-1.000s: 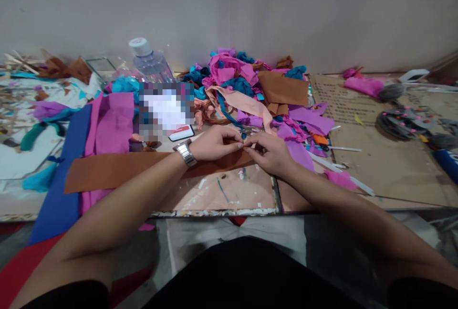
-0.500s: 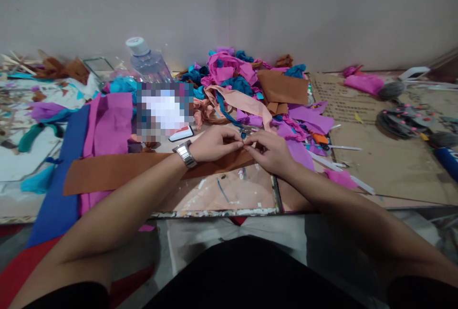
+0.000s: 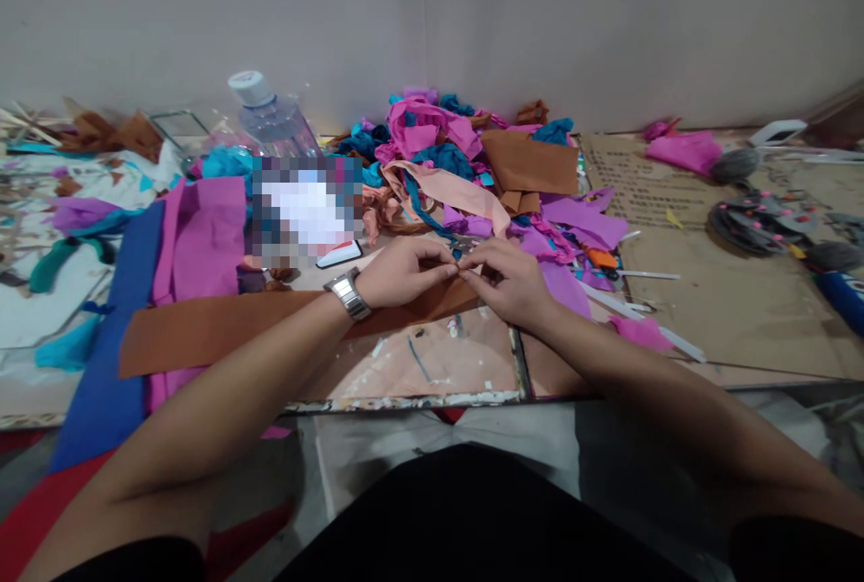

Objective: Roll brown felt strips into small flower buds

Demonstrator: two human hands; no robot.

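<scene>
My left hand (image 3: 409,272), with a silver watch on the wrist, is closed with thumb and fingertips pinched together. Facing it, my right hand (image 3: 508,281) pinches too, and the fingertips of both meet. Between and below them runs a long brown crepe-paper strip (image 3: 216,330), whose right end reaches up into the fingers. The pinched spot is small and partly covered by the fingertips. Just behind the hands a metal tool, perhaps scissors (image 3: 471,243), is partly hidden.
Pink crepe paper (image 3: 209,236) and a blue sheet (image 3: 112,339) lie left. Behind are a clear bottle (image 3: 280,123), a blurred patch over a phone-like object (image 3: 341,254), and a heap of colored scraps (image 3: 438,137). Cardboard (image 3: 665,294) and a dark round dish of pins (image 3: 749,224) are right.
The view has shifted very slightly. Both hands keep the same pinch at the strip's right end, with hardly any finger movement.
</scene>
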